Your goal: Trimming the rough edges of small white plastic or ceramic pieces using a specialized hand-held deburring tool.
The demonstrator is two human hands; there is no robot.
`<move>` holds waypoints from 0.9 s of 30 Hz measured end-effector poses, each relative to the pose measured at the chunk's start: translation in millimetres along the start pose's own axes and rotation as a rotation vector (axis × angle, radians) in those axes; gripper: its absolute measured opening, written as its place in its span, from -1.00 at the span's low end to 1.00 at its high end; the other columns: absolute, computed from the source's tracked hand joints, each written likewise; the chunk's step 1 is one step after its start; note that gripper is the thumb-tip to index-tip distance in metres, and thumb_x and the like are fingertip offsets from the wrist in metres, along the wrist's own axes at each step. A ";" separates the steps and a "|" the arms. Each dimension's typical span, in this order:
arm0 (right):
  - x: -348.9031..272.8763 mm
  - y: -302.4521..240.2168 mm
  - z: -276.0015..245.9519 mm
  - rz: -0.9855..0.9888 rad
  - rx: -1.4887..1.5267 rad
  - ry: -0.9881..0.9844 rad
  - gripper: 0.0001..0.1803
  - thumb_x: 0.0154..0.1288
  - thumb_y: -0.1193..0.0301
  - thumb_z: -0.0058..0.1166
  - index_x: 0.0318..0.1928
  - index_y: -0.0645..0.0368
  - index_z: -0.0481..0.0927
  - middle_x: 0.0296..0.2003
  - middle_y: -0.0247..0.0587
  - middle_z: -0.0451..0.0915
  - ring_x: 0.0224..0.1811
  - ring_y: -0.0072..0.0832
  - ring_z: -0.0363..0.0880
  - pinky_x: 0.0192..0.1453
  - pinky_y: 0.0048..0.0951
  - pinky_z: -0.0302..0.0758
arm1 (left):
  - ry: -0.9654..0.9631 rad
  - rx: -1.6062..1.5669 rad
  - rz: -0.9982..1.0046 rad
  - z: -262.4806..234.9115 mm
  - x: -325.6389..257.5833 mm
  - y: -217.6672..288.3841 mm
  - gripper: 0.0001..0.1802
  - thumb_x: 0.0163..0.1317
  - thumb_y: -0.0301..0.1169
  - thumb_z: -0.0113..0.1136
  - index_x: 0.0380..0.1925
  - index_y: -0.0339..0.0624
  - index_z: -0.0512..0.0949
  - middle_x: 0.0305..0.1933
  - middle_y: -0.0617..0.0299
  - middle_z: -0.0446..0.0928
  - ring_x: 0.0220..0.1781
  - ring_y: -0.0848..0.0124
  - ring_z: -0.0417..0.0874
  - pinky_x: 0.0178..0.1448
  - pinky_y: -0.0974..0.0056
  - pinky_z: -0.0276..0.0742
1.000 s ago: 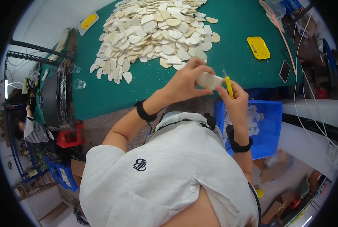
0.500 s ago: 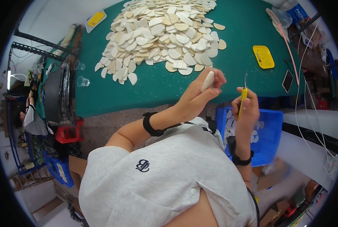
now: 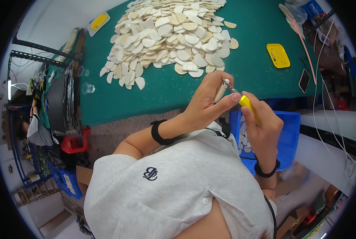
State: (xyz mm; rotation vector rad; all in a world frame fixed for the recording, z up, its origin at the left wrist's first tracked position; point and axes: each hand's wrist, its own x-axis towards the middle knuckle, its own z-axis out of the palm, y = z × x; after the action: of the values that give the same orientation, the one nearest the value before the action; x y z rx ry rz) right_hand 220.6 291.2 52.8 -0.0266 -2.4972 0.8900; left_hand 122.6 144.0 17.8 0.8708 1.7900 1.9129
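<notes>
- While the green bench (image 3: 162, 95) carries everything, places here are told from the heap of cream pieces (image 3: 172, 34) on it.
- Left of the heap, a small yellow tray (image 3: 98, 21) lies at the bench's far corner.
- Below the heap, near the bench's front edge, the left hand (image 3: 205, 101) has its grip clamped on one cream piece (image 3: 219, 92).
- Just right of that, the right hand (image 3: 263, 125) has its grip closed round a yellow-handled knife (image 3: 245, 101), blade tip touching the held piece.
- Under both hands, below the heap, sits a blue bin (image 3: 283, 133).
- Right of the heap, a yellow tray (image 3: 278, 55) lies flat.
</notes>
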 end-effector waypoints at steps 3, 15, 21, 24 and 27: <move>-0.8 0.2 -0.3 -0.015 -0.012 -0.016 -0.73 0.22 0.39 0.19 -0.07 0.17 0.62 -0.58 -0.24 0.48 -0.67 -0.43 0.40 -0.61 -0.47 0.28 | 0.025 0.001 -0.021 1.6 -2.1 -0.1 -0.67 0.29 -0.14 0.12 -0.19 -0.16 0.38 -0.29 0.21 0.33 -0.12 0.36 0.29 -0.02 0.31 0.23; -5.6 -1.0 -0.8 -0.077 -0.138 -0.010 -0.71 0.17 0.37 0.22 -0.09 0.15 0.64 -0.61 -0.30 0.44 -0.70 -0.45 0.38 -0.62 -0.47 0.26 | 0.085 -0.030 -0.069 5.6 -8.3 -4.1 -0.68 0.29 -0.15 0.15 -0.28 -0.18 0.40 -0.37 0.21 0.30 -0.25 0.39 0.29 -0.17 0.34 0.25; -8.1 -1.3 -0.2 -0.095 -0.168 -0.005 -0.70 0.15 0.37 0.23 -0.09 0.16 0.65 -0.63 -0.30 0.42 -0.70 -0.46 0.37 -0.62 -0.48 0.25 | 0.099 0.003 -0.058 5.5 -10.8 -6.1 -0.68 0.27 -0.15 0.17 -0.30 -0.18 0.41 -0.42 0.22 0.30 -0.30 0.39 0.29 -0.22 0.34 0.25; -9.2 -0.5 1.2 -0.105 -0.174 0.001 -0.70 0.14 0.36 0.23 -0.10 0.16 0.65 -0.63 -0.30 0.42 -0.70 -0.46 0.37 -0.62 -0.47 0.26 | 0.119 0.029 -0.035 5.7 -11.9 -7.5 -0.68 0.26 -0.15 0.20 -0.31 -0.19 0.42 -0.43 0.21 0.31 -0.31 0.38 0.30 -0.24 0.33 0.25; -9.4 -0.2 2.0 -0.119 -0.182 0.001 -0.70 0.14 0.36 0.23 -0.10 0.16 0.65 -0.63 -0.30 0.42 -0.70 -0.45 0.38 -0.62 -0.47 0.27 | 0.134 0.060 -0.013 4.6 -12.7 -7.7 -0.68 0.24 -0.17 0.21 -0.33 -0.21 0.43 -0.46 0.21 0.32 -0.33 0.37 0.31 -0.26 0.31 0.24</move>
State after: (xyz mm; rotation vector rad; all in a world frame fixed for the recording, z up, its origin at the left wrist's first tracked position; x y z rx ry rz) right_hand 227.9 288.2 47.5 0.0600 -2.5412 0.6124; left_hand 133.9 140.1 7.9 0.7637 1.9341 1.9604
